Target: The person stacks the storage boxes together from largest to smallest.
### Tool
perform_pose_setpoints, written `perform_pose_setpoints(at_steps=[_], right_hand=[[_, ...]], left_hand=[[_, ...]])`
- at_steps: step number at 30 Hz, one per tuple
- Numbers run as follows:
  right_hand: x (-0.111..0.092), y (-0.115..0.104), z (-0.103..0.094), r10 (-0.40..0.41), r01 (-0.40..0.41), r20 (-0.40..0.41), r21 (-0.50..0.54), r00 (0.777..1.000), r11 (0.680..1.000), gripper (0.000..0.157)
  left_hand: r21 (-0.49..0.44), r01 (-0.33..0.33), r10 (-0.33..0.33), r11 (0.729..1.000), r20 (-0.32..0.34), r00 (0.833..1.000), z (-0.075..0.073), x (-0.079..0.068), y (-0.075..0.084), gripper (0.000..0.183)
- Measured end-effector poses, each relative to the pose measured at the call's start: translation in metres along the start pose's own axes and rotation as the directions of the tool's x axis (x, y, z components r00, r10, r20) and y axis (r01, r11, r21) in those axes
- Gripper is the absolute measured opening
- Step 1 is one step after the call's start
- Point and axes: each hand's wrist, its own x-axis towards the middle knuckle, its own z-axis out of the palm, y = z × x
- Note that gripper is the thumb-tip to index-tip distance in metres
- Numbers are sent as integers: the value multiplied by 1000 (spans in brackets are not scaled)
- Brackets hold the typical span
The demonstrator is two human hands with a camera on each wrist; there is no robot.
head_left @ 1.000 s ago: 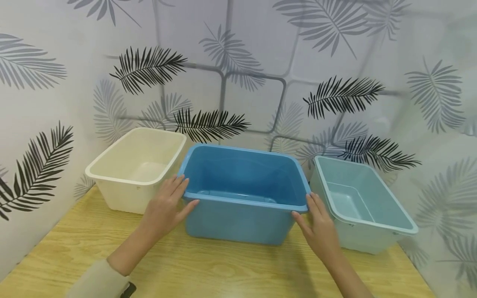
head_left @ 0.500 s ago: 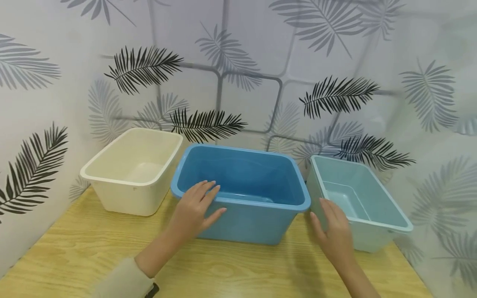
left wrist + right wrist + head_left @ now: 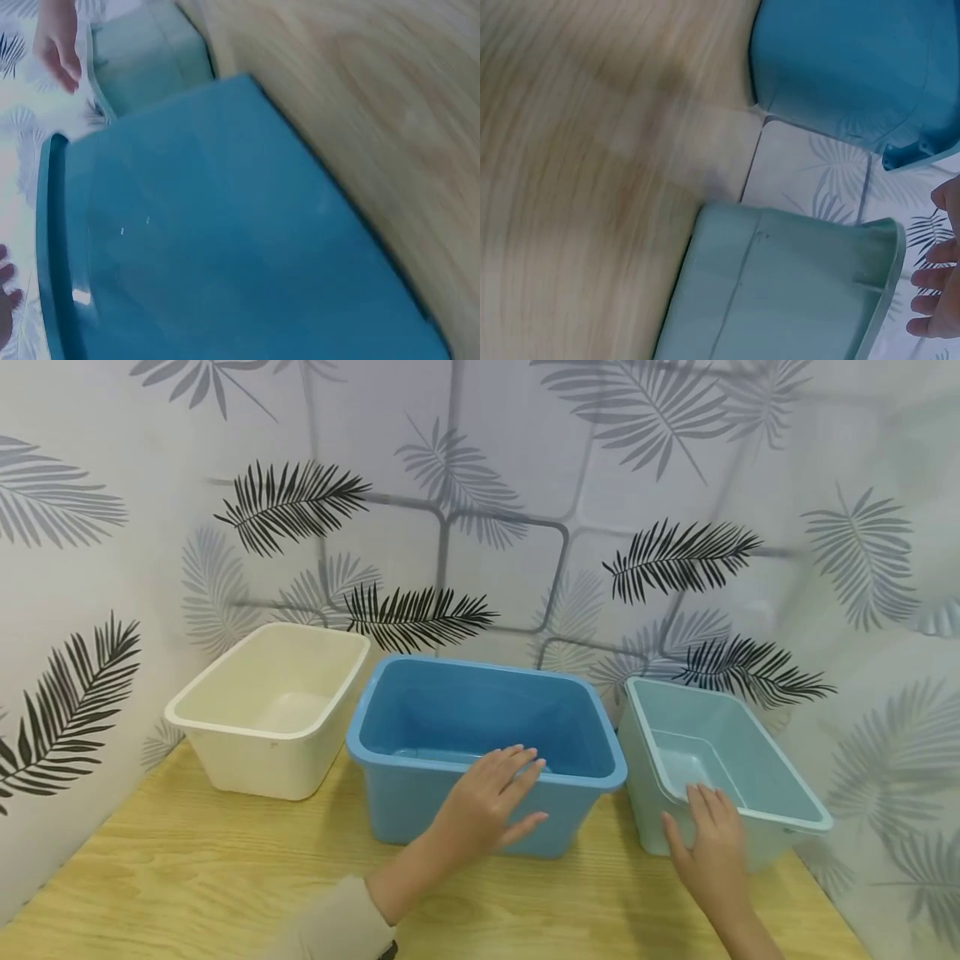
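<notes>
A blue plastic basin (image 3: 480, 810) stands in the middle of the wooden table, its front wall filling much of the left wrist view. In front of its rim hovers my left hand (image 3: 483, 802), fingers extended and holding nothing. To the right stands a pale green basin (image 3: 757, 735), angled outward. My right hand (image 3: 708, 852) is at its near left rim corner, fingers loosely extended and overlapping the rim in the head view. The right wrist view shows the green basin's side (image 3: 780, 292) with my right fingers (image 3: 934, 292) just beyond the rim.
A cream basin (image 3: 262, 760) stands at the left, close beside the blue one. Behind all three rises a wall covering (image 3: 510, 568) with leaf prints. The light wood table (image 3: 187, 877) extends in front of the basins.
Both hands have let go of the blue basin's rim corners and moved right. My left hand passed along its front rim; my right hand reached the green basin. The basins stayed put.
</notes>
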Motion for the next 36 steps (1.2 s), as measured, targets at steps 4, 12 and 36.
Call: perform_pose_setpoints(at_steps=[4, 12, 36], right_hand=[[-6, 9, -5, 3, -3, 18, -33, 1000, 999, 50], [-11, 18, -8, 0, 5, 59, -71, 998, 997, 49], [-9, 14, 2, 19, -11, 121, -71, 992, 997, 56]], left_hand=[[-34, -72, 71, 997, -34, 997, 14, 10, 19, 48], [-75, -200, 201, 977, 9, 980, 39, 23, 60, 42], [109, 35, -86, 993, 506, 858, 110, 49, 100, 52]])
